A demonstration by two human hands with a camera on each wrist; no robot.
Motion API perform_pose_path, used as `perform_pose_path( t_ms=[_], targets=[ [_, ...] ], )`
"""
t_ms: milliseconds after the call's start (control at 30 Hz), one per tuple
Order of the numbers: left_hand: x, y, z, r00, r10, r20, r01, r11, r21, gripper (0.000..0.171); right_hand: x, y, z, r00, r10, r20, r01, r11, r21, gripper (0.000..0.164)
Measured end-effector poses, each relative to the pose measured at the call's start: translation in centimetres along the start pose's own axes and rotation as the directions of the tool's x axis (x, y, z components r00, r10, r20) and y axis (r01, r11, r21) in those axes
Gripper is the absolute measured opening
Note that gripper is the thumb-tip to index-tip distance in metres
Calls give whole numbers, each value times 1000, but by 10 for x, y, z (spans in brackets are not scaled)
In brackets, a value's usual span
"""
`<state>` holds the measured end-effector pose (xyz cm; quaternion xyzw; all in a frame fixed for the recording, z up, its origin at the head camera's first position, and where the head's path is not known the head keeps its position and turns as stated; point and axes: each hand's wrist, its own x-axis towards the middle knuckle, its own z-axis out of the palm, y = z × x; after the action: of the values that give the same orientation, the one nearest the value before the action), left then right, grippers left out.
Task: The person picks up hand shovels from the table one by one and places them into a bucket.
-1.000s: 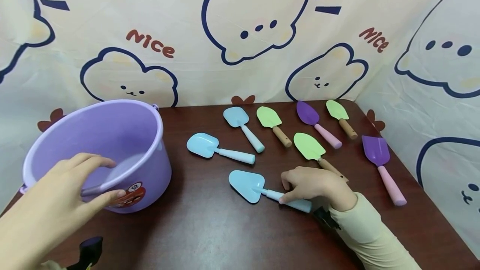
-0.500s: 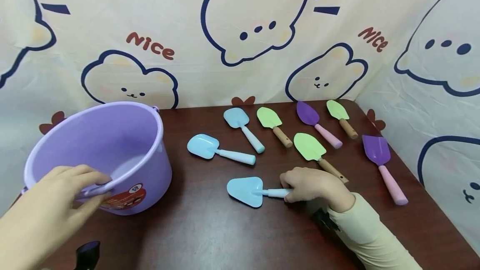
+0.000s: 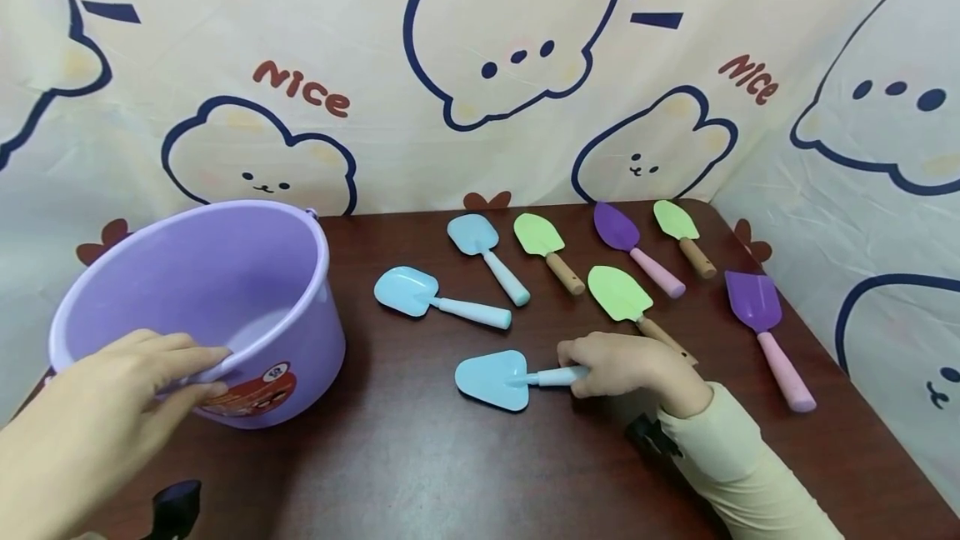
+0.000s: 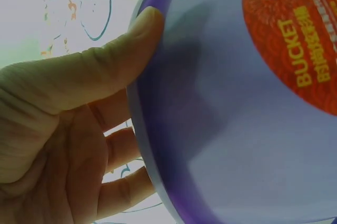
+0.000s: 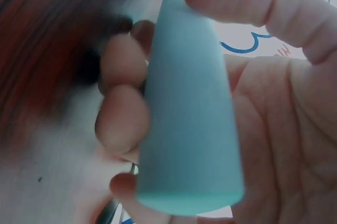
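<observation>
My left hand (image 3: pixel 123 398) grips the near rim of a purple bucket (image 3: pixel 318 348), fingers inside and thumb outside. In the left wrist view the thumb presses the bucket wall (image 4: pixel 231 145) beside a red label. At the front of the table my right hand (image 3: pixel 630 365) holds a light blue garden trowel (image 3: pixel 491 380) by its handle, the blade pointing left. The right wrist view shows fingers and thumb wrapped round that pale blue handle (image 5: pixel 189 103), its butt end towards the camera.
On the dark brown table (image 3: pixel 390 473) lie two more blue trowels (image 3: pixel 472 312), several green ones (image 3: pixel 618 294) with wooden handles and two purple ones (image 3: pixel 753 302) with pink handles. A printed cloth (image 3: pixel 420 165) hangs behind and to the right.
The left hand has lowered onto the bucket's rim and closed on it. The right hand has taken hold of the blue trowel's handle, and the trowel has turned slightly to lie more level across the view.
</observation>
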<state>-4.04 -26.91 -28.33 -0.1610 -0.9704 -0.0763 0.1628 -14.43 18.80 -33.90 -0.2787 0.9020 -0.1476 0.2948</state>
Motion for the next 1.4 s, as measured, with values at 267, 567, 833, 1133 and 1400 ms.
perform_pose_path(
  t_ms=[267,567,833,1133,1400],
  targets=[
    [0,-3,-2,999,24,-47,-23,999,24,28,3,6,-1,998,-57,23,56,998,41,16],
    [2,-4,-3,995,73,-67,-73,997,-2,31,7,16,-2,993,-86,83,73,986,148,20],
    [2,-2,-1,987,130,-95,-133,991,-31,34,13,23,-3,987,-106,118,70,959,273,24],
    [0,-2,1,981,169,-98,-174,984,-46,32,13,24,-2,985,-118,129,76,952,296,23],
    [-2,-5,2,984,162,-79,-165,985,-40,37,11,27,-13,987,-153,42,130,930,343,24]
  ],
)
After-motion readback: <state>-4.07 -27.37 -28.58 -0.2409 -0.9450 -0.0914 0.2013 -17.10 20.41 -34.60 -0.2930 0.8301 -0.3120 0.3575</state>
